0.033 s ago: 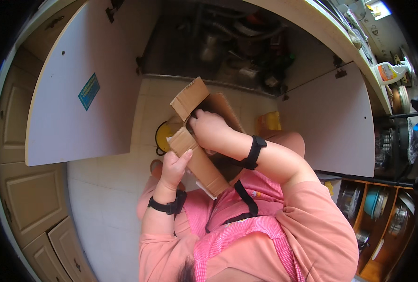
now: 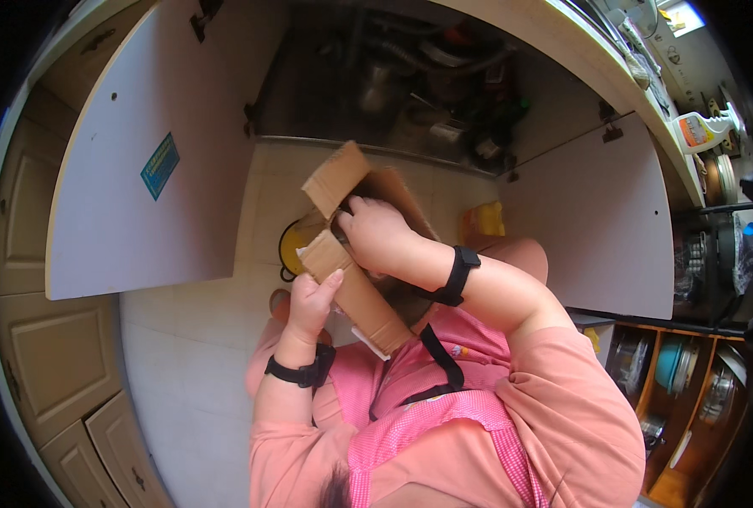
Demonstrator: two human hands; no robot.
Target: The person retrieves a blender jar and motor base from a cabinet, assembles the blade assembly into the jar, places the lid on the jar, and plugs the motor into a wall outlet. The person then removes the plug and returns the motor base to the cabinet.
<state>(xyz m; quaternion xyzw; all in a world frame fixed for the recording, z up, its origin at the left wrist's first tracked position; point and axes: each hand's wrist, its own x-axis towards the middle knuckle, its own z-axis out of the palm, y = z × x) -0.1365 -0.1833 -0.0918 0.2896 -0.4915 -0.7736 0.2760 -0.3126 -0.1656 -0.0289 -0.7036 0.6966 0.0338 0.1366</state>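
Note:
A brown cardboard box (image 2: 375, 306) with its flaps raised is held tilted above my lap. My left hand (image 2: 310, 303) grips the box's near left side, thumb on the outer face. Into the opening reaches my right hand (image 2: 376, 227), its fingers curled down by the far flap (image 2: 336, 179). Its fingertips are hidden inside, so what they hold cannot be made out.
An open cabinet door (image 2: 156, 169) stands at left, another door (image 2: 596, 212) at right. Between them the dark cabinet (image 2: 376, 93) holds pipes and bottles. A yellow round container (image 2: 292, 250) and a yellow package (image 2: 483, 222) sit on the tiled floor. Shelves of pots (image 2: 677, 372) are at right.
The box's far flap has shifted very slightly to the left. Both hands keep nearly the same place.

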